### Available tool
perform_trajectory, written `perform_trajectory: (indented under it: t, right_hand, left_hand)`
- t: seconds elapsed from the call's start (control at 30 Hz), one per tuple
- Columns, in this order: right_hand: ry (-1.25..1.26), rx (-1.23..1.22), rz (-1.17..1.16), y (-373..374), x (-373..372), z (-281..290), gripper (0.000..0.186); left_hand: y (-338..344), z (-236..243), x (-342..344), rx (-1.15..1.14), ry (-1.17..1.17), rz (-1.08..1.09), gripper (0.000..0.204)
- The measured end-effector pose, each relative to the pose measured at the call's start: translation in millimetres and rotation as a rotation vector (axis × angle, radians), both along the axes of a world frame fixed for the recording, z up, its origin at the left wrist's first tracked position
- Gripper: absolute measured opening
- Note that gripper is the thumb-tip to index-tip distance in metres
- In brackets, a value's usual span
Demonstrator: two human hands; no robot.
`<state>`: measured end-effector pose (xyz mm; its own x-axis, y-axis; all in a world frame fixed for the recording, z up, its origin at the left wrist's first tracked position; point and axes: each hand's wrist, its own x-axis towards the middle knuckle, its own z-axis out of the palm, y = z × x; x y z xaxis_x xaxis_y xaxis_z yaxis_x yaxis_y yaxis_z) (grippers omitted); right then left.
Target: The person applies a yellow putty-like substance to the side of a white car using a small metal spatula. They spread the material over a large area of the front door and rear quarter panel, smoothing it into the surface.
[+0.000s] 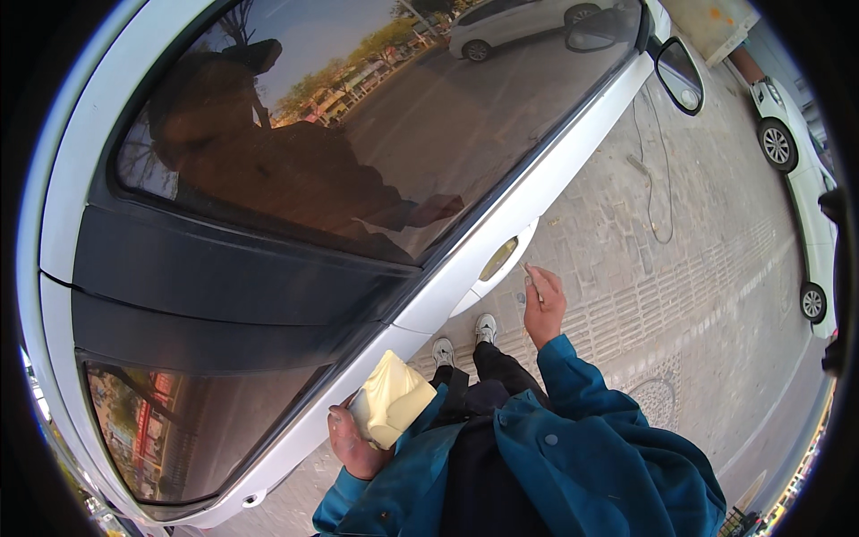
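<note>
My left hand (354, 445) grips a board (391, 403) covered with pale yellow, glossy paste that looks like filler putty. It is held low, close beside the white car (433, 309). My right hand (544, 304) is raised just right of the car's door handle (483, 288), apart from it. Its fingers are pinched together round a small thin thing (528, 268), mostly hidden, whose kind I cannot make out. A yellowish patch (499, 259) shows in the opening at the handle.
The car's side mirror (680, 76) juts out at the upper right. A thin cable (659, 201) lies looped on the paved ground (617, 259). Another white car (810, 206) stands at the far right. My shoes (486, 328) are close to the door. Dark windows (358, 116) reflect the street.
</note>
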<state>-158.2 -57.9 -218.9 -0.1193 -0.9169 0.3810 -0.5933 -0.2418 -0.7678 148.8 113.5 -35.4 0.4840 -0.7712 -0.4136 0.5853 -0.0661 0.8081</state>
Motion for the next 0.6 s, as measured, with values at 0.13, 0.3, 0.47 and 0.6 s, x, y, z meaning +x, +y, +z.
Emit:
perform_trajectory:
  t: [0.13, 0.3, 0.47, 0.6]
  right_hand:
    - [0.073, -0.088, 0.037, 0.7, 2.2, 3.8, 0.047]
    - [0.242, -0.137, 0.015, 4.3, 6.4, -2.1, 0.050]
    - [0.286, -0.176, -0.034, 8.2, 12.8, -12.7, 0.050]
    - [0.312, -0.200, -0.109, 3.9, 18.0, -23.9, 0.049]
  left_hand:
    - [6.3, 0.8, 12.1, 0.056, 0.010, -0.052, 0.072]
    - [15.4, -7.2, 22.0, 0.120, -0.047, -0.032, 0.074]
    - [23.8, -12.0, 36.2, 0.208, -0.211, -0.045, 0.073]
    - [28.3, -14.1, 47.2, 0.178, -0.161, -0.061, 0.072]
